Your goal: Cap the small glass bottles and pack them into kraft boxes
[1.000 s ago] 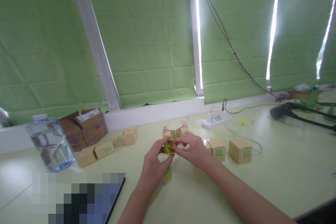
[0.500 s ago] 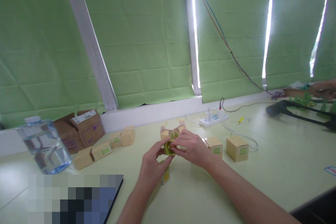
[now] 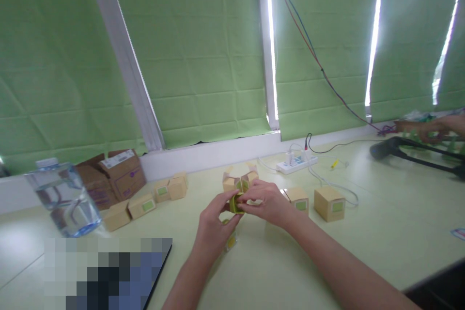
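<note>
My left hand [image 3: 212,225] and my right hand [image 3: 266,203] meet over the pale green table [image 3: 327,256], both pinching a small yellow-green item [image 3: 235,203] between fingertips. Just behind them stands a small open cardboard box [image 3: 240,182] with its flaps up. A small clear jar with a yellow label [image 3: 230,241] sits under my left hand. Two closed brown boxes with green labels [image 3: 330,204] stand to the right of my right hand.
Several more small brown boxes [image 3: 141,206] and larger open cartons [image 3: 116,174] lie at the left by a clear water bottle [image 3: 65,198]. A white power strip [image 3: 296,164] with cables sits by the window. Another person's hand [image 3: 436,128] works at far right near a black tool [image 3: 407,147].
My hands have stayed together on the small item, fingers shifting slightly. The other person's hand has come further into view at the far right.
</note>
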`<state>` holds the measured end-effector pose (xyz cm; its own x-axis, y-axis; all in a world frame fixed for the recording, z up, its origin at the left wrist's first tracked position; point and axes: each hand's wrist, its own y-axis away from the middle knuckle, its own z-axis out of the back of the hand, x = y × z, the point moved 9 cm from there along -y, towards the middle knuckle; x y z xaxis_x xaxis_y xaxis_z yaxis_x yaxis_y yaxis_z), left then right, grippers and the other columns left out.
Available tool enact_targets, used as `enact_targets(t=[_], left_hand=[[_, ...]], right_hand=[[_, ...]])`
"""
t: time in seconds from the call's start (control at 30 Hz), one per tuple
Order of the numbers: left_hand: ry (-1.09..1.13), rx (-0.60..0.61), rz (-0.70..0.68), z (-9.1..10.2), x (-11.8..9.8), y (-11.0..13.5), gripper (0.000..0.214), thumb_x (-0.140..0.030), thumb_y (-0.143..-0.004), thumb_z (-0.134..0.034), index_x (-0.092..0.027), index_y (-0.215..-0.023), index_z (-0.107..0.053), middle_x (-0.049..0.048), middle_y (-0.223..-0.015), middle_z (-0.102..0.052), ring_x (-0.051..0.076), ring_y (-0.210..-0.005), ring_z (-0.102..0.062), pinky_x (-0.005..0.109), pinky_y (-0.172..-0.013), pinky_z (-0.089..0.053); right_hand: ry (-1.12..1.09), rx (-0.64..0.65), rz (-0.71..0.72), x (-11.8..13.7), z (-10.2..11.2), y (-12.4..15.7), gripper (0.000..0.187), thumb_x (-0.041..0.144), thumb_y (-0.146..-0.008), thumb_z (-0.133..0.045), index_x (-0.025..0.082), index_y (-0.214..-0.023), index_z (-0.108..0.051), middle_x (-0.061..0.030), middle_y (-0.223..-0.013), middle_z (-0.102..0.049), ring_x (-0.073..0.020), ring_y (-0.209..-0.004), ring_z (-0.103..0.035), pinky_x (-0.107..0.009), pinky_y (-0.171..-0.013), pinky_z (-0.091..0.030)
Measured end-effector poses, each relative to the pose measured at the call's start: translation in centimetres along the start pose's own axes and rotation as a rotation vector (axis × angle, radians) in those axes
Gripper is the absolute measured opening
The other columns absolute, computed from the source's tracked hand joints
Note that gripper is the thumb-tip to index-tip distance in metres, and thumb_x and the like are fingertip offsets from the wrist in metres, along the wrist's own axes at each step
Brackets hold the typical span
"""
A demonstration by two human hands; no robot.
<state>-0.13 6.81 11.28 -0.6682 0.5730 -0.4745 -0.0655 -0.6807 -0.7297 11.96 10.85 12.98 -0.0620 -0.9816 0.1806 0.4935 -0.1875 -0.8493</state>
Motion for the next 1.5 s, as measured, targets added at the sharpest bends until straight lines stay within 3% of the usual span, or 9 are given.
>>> enact_targets(t=[0.17, 0.4, 0.73, 0.9, 1.03, 1.17, 1.33, 1.5], left_hand=[[-0.009, 0.0, 0.005, -0.1, 0.2, 0.1, 0.045, -0.012, -0.078, -0.068, -0.023, -0.121, -0.06, 0.0058, -0.113, -0.067, 0.018, -0.095, -0.068, 0.032, -0.086, -0.058], [-0.052, 0.006, -0.016, 0.1, 0.0, 0.1, 0.043, -0.014, -0.077, -0.069, -0.024, -0.119, -0.063, 0.0062, -0.114, -0.069, 0.02, -0.098, -0.068, 0.035, -0.088, -0.059], [0.127, -0.012, 0.109, -0.1, 1.2, -0.2, 0.043, -0.024, -0.082, -0.068, -0.024, -0.124, -0.059, 0.0077, -0.122, -0.066, 0.02, -0.103, -0.069, 0.038, -0.095, -0.056], [0.209, -0.058, 0.209, 0.4, 1.8, -0.1, 0.047, -0.026, -0.082, -0.07, -0.022, -0.126, -0.056, 0.0077, -0.12, -0.066, 0.019, -0.095, -0.07, 0.037, -0.091, -0.056], [0.201, -0.074, 0.194, 0.9, 1.8, -0.1, 0.047, -0.027, -0.082, -0.07, -0.022, -0.126, -0.056, 0.0076, -0.119, -0.066, 0.019, -0.095, -0.069, 0.036, -0.089, -0.056], [0.118, -0.011, 0.112, 0.3, 0.7, 0.0, 0.043, -0.028, -0.082, -0.07, -0.024, -0.123, -0.059, 0.0075, -0.117, -0.067, 0.021, -0.102, -0.065, 0.037, -0.093, -0.053], [0.11, 0.003, 0.124, 0.2, 0.3, -0.1, 0.048, -0.033, -0.08, -0.072, -0.024, -0.125, -0.059, 0.0067, -0.111, -0.069, 0.02, -0.094, -0.065, 0.033, -0.084, -0.053], [0.12, -0.017, 0.25, 0.9, 1.6, -0.2, 0.033, -0.041, -0.095, -0.047, -0.02, -0.11, -0.067, 0.0033, -0.088, -0.07, 0.016, -0.077, -0.062, 0.028, -0.073, -0.051]], right_hand=[[-0.018, -0.019, -0.06, -0.4, 0.2, 0.1, 0.007, 0.024, -0.085, -0.072, 0.024, -0.079, -0.076, 0.0007, -0.078, -0.076, -0.0148, -0.069, -0.06, -0.027, -0.07, -0.047], [0.028, 0.074, -0.082, -0.5, -1.0, 0.0, 0.013, 0.016, -0.083, -0.072, 0.027, -0.085, -0.078, 0.0029, -0.08, -0.077, -0.0148, -0.074, -0.063, -0.024, -0.072, -0.047], [-0.043, -0.07, -0.089, -0.6, 0.1, 0.0, 0.011, 0.027, -0.089, -0.067, 0.024, -0.093, -0.076, -0.0023, -0.085, -0.075, -0.0173, -0.08, -0.062, -0.03, -0.077, -0.049], [-0.171, -0.209, -0.21, -1.1, 1.9, 0.2, 0.016, 0.031, -0.091, -0.063, 0.021, -0.099, -0.073, -0.0062, -0.091, -0.07, -0.0156, -0.079, -0.063, -0.027, -0.069, -0.054], [-0.202, -0.146, -0.379, -2.3, 1.0, 0.5, 0.026, 0.033, -0.093, -0.058, 0.019, -0.113, -0.067, -0.005, -0.087, -0.069, -0.0138, -0.069, -0.063, -0.024, -0.057, -0.053], [-0.086, 0.012, -0.359, -1.9, -0.4, 0.3, 0.016, 0.023, -0.092, -0.055, 0.018, -0.092, -0.07, -0.0015, -0.074, -0.067, -0.0116, -0.06, -0.057, -0.023, -0.054, -0.046], [0.031, 0.009, -0.339, -1.6, -0.1, 0.1, 0.023, 0.021, -0.092, -0.054, 0.017, -0.071, -0.062, 0.001, -0.064, -0.061, -0.0109, -0.056, -0.051, -0.023, -0.054, -0.037], [0.025, -0.025, -0.345, -1.6, 0.3, 0.2, 0.027, 0.021, -0.093, -0.052, 0.017, -0.067, -0.058, 0.0016, -0.061, -0.058, -0.0106, -0.055, -0.048, -0.023, -0.054, -0.034]])
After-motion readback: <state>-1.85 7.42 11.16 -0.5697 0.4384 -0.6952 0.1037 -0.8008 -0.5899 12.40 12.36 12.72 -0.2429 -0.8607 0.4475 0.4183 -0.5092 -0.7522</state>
